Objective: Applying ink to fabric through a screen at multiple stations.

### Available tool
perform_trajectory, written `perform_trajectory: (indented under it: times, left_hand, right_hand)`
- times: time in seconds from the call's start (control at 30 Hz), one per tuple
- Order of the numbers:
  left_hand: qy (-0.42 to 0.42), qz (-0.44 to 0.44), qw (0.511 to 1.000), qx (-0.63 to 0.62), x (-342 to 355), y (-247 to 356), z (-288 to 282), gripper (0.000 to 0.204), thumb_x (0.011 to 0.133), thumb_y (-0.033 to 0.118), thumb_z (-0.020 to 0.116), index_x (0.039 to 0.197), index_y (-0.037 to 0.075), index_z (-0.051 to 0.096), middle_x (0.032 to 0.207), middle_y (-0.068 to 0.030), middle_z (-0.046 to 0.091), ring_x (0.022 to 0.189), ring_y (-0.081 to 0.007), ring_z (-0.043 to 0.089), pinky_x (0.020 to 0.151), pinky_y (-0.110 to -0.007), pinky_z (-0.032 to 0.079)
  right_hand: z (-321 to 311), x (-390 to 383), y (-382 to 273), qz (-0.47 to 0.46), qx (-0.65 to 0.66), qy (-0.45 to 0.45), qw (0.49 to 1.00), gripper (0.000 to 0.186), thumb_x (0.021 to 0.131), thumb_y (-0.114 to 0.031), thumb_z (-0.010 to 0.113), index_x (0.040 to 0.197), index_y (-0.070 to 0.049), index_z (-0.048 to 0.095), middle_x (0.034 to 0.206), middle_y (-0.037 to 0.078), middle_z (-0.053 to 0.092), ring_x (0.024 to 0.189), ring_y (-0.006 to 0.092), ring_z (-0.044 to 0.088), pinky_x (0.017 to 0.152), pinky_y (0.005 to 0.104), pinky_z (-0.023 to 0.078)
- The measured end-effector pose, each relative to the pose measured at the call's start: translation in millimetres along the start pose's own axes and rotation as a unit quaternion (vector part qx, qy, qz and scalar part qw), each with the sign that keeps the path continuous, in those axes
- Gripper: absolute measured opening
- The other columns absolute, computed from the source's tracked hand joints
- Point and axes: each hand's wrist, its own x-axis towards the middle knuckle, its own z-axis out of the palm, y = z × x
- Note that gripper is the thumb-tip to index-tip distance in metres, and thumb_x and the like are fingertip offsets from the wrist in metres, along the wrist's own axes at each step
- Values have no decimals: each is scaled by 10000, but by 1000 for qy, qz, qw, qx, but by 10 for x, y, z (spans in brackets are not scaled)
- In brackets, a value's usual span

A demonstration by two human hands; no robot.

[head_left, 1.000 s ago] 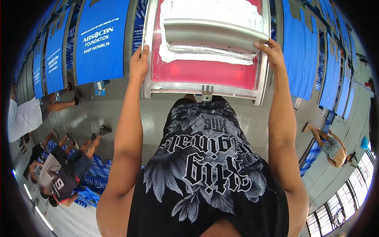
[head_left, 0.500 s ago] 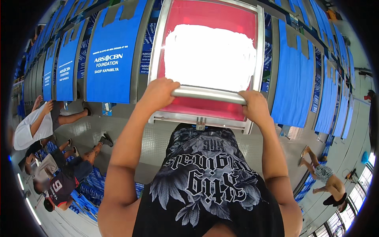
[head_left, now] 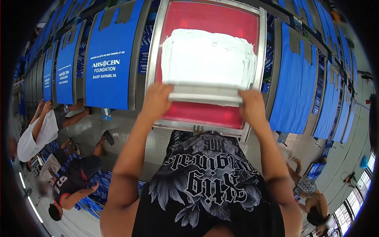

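Observation:
A silver-framed printing screen (head_left: 258, 33) with a red coated mesh (head_left: 203, 116) lies before me at the top centre, a broad patch of white ink (head_left: 205, 59) spread over it. My left hand (head_left: 156, 102) and my right hand (head_left: 252, 106) are closed on the two ends of a long metal squeegee (head_left: 203, 94), which lies across the lower part of the white ink, slightly blurred. A small metal clamp (head_left: 198, 128) sits at the screen's near edge, partly hidden by my dark printed top.
Printing boards with blue fabric (head_left: 106, 43) run in rows left and right (head_left: 292, 79). Coworkers stand at lower left (head_left: 75, 177) and left (head_left: 41, 130); another person (head_left: 316, 205) is at lower right. Stacked blue printed pieces (head_left: 104, 185) lie behind, on the left.
The squeegee was higher on the screen and tilted; both my hands have brought it down toward me, leaving a wide white patch behind it. The person at right has moved lower in view.

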Motion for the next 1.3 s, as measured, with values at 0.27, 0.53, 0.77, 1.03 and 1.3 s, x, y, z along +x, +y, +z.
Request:
perform_trajectory:
  times: [0.27, 0.53, 0.77, 1.03, 1.3]
  left_hand:
    - [-42, -122, 991, -29, 558, -157, 137, 345, 602, 67, 689, 945, 48, 657, 876, -163, 644, 874, -334, 596, 819, -414, 462]
    - [-69, -92, 993, 8, 693, -149, -237, 283, 691, 208, 730, 934, 74, 672, 879, -142, 655, 865, -325, 611, 783, -419, 478]
    - [-14, -103, 994, -16, 365, -185, 115, 357, 576, 57, 711, 931, 59, 670, 893, -138, 649, 894, -330, 571, 829, -423, 440]
    - [-100, -134, 985, -35, 1033, -292, -295, 345, 704, 276, 732, 961, 56, 663, 893, -169, 660, 876, -323, 626, 786, -399, 484]
    - [-6, -80, 996, -30, 412, -45, 60, 262, 575, 12, 643, 833, 59, 648, 775, -156, 636, 776, -366, 585, 737, -447, 458]
  right_hand:
    - [70, 406, 203, 45, -55, -28, 997, 366, 576, 29, 583, 916, -86, 654, 774, 135, 620, 829, 326, 580, 790, 441, 436]
    - [-349, 687, 63, 93, -93, -179, 975, 395, 599, -41, 610, 986, -99, 669, 801, 149, 654, 831, 318, 622, 832, 430, 458]
    - [65, 364, 51, 67, -72, -77, 992, 373, 639, 19, 566, 973, -112, 666, 806, 118, 644, 865, 280, 606, 998, 471, 352]
    - [-298, 893, 224, 74, -68, -107, 989, 382, 641, -58, 595, 1015, -102, 656, 753, 156, 650, 725, 290, 636, 875, 409, 436]
    - [-6, 259, 10, 99, -60, -102, 988, 373, 629, 16, 585, 977, -103, 650, 931, 100, 661, 941, 265, 594, 1033, 491, 305]
